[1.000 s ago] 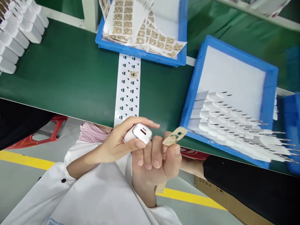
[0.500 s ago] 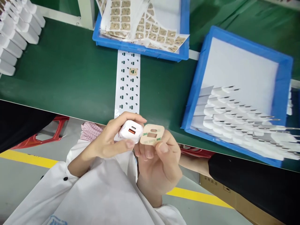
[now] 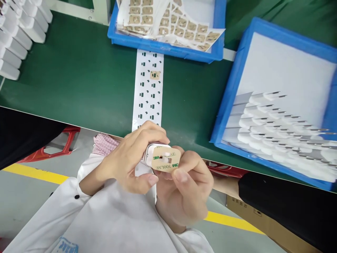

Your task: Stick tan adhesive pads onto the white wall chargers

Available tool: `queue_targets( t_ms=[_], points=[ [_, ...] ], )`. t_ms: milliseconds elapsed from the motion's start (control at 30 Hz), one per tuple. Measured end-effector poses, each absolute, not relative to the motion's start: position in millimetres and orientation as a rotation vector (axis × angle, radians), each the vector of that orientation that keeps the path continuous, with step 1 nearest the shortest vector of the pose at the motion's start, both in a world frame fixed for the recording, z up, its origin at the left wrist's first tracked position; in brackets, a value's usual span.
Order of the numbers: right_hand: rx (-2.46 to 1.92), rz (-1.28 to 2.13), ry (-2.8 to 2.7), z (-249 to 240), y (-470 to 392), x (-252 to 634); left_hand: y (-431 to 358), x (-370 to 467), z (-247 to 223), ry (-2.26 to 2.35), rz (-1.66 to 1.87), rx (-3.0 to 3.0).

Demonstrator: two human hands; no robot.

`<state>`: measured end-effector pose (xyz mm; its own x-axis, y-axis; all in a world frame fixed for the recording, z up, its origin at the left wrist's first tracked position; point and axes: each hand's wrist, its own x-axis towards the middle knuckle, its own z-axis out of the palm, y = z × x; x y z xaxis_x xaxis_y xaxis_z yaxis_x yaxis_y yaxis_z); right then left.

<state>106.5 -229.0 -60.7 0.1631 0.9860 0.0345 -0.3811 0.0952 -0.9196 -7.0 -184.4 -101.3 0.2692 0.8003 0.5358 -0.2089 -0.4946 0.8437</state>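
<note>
Tan adhesive pad (image 3: 162, 166) was shifted from beside white charger (image 3: 148, 155) to over its end face, pinched at one edge by right hand (image 3: 193, 186). Charger was gripped in left hand (image 3: 127, 156). Beyond: patterned strip (image 3: 147, 95), laid on green bench (image 3: 79, 80).

The charger (image 3: 149, 154) is smooth, glossy plastic; the sticker (image 3: 162, 165) matt, papery. The trays (image 3: 168, 51) look plastic, the strip (image 3: 147, 100) paper, the bench (image 3: 79, 80) smooth, the coat (image 3: 105, 218) matt cloth.

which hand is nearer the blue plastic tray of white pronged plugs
Right. The right hand is just left of the blue plastic tray; the left hand is farther left.
</note>
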Motion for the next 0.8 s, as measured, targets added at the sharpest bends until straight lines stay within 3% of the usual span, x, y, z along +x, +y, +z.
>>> queue_targets(
  t_ms=[800],
  points=[
    [-0.953,1.168,-0.921,-64.5,-229.4,106.5,-179.6,-7.9,-94.6,0.612,1.446,1.676]
  ],
)
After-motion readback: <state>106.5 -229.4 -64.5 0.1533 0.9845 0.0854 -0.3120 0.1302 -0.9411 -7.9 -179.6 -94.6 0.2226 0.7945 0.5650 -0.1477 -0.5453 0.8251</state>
